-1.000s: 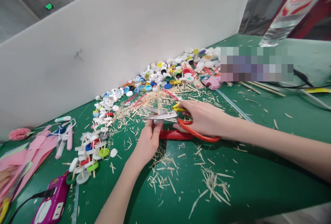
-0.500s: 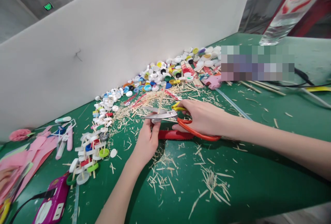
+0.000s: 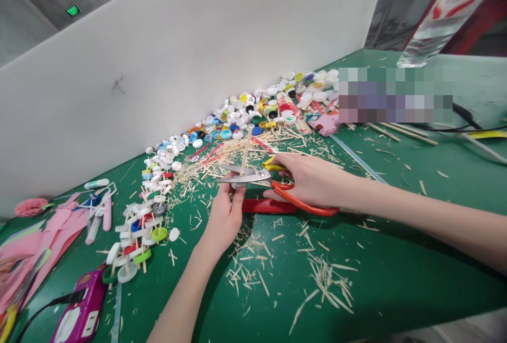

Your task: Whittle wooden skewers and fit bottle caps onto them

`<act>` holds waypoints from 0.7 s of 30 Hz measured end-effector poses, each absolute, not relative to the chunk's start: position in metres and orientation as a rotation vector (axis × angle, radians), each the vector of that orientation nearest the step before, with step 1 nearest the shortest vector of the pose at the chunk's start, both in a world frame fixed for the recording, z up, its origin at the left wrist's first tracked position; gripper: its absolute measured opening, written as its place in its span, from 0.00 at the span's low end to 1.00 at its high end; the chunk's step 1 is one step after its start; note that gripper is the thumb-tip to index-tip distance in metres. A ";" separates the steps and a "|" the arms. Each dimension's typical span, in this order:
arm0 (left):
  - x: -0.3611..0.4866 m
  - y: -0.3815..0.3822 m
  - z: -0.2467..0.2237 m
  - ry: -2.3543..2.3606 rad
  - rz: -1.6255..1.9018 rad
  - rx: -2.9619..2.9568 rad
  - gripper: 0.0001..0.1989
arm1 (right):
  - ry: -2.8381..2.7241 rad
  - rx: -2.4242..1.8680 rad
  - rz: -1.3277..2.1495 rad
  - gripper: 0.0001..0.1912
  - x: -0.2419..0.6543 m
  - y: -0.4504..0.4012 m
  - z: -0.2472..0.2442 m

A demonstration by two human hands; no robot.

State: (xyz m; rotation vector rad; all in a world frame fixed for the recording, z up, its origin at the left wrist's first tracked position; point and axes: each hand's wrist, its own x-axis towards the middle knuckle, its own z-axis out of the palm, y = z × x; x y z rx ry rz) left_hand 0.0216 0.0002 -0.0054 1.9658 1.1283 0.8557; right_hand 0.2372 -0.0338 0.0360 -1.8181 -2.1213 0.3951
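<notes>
My left hand pinches a small whitish bottle cap, partly hidden by the fingertips and blades. A thin wooden stick stands up from the cap, leaning slightly right. My right hand is closed on the scissors, which have red-orange and yellow handles. Their blades are slightly apart, with the stick between them, low down and just over the cap. Beneath the scissors, a red tool with a toothed edge lies on the green table.
Bottle caps are heaped along the white partition. Caps threaded on sticks lie left, above a purple power strip. Wood slivers litter the table. Another person's hand is by pink paper. A water bottle stands back right.
My hands, the scissors and the stick keep nearly the same place. At the left edge, the other person's hand and the scissors there have shifted slightly.
</notes>
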 end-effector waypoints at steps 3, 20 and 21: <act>0.022 0.000 -0.004 1.132 0.847 1.989 0.22 | -2.116 -1.794 0.377 0.35 0.238 -0.034 0.035; 0.020 0.001 -0.003 1.150 0.836 2.038 0.21 | -2.108 -1.786 0.366 0.36 0.239 -0.032 0.032; 0.019 0.001 -0.003 1.149 0.832 2.045 0.21 | -2.112 -1.791 0.354 0.36 0.239 -0.032 0.031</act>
